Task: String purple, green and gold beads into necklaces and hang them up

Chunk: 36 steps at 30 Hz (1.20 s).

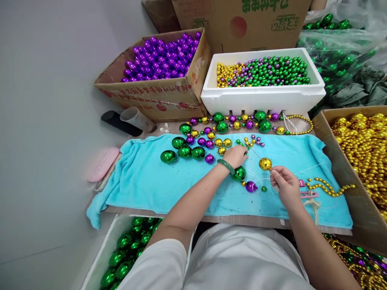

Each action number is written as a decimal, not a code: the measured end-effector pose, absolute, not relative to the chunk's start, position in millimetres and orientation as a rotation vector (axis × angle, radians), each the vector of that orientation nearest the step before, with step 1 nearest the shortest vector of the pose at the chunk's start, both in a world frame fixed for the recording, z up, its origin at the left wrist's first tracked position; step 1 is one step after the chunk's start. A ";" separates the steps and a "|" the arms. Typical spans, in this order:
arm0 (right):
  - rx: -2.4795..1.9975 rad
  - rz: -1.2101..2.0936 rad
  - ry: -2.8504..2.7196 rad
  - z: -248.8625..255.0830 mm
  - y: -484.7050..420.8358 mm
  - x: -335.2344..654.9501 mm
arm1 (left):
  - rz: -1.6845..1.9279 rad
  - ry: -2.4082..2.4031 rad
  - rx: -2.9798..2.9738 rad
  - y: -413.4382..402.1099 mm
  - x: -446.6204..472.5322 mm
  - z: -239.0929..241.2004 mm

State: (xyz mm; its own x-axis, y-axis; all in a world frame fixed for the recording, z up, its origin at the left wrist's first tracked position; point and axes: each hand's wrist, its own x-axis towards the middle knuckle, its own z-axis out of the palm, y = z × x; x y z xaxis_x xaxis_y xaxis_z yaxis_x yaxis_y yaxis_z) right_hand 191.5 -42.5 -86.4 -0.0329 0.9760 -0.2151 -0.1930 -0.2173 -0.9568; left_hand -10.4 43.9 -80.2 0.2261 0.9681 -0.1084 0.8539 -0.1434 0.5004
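Note:
My right hand (284, 183) pinches the edge of a large gold bead (265, 164). From that bead a thin, straight needle-like line slants up and left. My left hand (236, 156), with a green bangle on the wrist, reaches down among small loose beads (253, 141) in green, gold and purple. Its fingers are bent together, and whatever lies between the tips is hidden. Below that wrist lie a large green bead (238, 174), a purple bead (251, 186) and a small green bead (264, 188), with clear thread around them. Larger loose beads (185, 152) sit to the left.
A turquoise towel (136, 177) covers the table. Behind it lies a finished-looking bead strand (222, 127). A purple-bead carton (151, 96), white foam box (263, 96) and gold-bead carton (332, 141) surround it. Pink snips (308, 195) and a gold bead chain (328, 188) lie right.

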 end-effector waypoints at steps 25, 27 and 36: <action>-1.347 1.425 -1.040 -92.5 -49.3 191.6 | 1.287 0.724 0.239 10.7 -47.4 -60.5; -1.357 1.430 -1.032 -92.2 -49.3 191.1 | 1.294 0.719 0.229 9.7 -46.7 -60.2; -1.355 1.448 -1.021 -92.8 -48.6 189.6 | 1.292 0.756 0.198 7.6 -44.4 -60.6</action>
State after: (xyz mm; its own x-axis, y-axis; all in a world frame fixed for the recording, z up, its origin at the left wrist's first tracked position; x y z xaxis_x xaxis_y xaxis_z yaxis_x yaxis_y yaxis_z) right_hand 189.6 -48.6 -92.8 -0.0174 0.9615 -0.2742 -0.0640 -0.2747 -0.9594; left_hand -44.4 7.6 -60.6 0.0773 0.9157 -0.3944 -0.7921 0.2966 0.5335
